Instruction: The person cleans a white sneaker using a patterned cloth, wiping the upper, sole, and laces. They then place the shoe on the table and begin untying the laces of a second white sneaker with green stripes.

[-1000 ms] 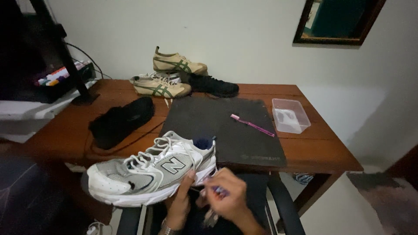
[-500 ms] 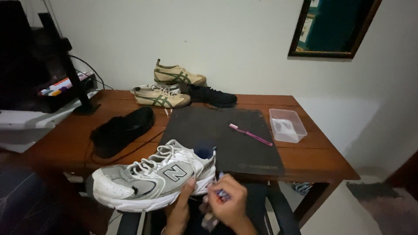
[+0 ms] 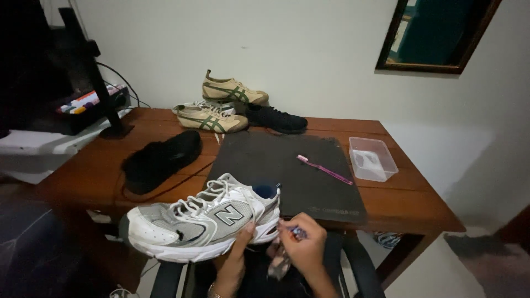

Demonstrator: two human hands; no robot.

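On the wooden desk (image 3: 419,207) lay a dark mat (image 3: 276,165) with a pink toothbrush (image 3: 324,169) resting across its right part, and a clear plastic tub (image 3: 372,158) stood just right of the mat. A black shoe (image 3: 161,160) sat on the left of the desk, with a dark cord trailing from it toward the near edge. At the far edge, against the pale wall, a pair of tan shoes with green stripes (image 3: 221,105) was stacked beside another black shoe (image 3: 276,118). A dark-framed picture (image 3: 436,33) hung on the wall at the upper right, and a black stand with a shelf of coloured items stood far left. Nothing lay between the hands and the sneaker.

The grey and white sneaker (image 3: 204,223) was held at the near edge of the desk, above a chair, its long axis running left to right, toe pointing left and heel right, the side tilted toward the camera.

The left hand (image 3: 238,251) gripped the sneaker's heel side from below, fingers curled against it. The right hand (image 3: 302,243) was closed around a small object and a crumpled cloth (image 3: 279,266) just right of the heel.
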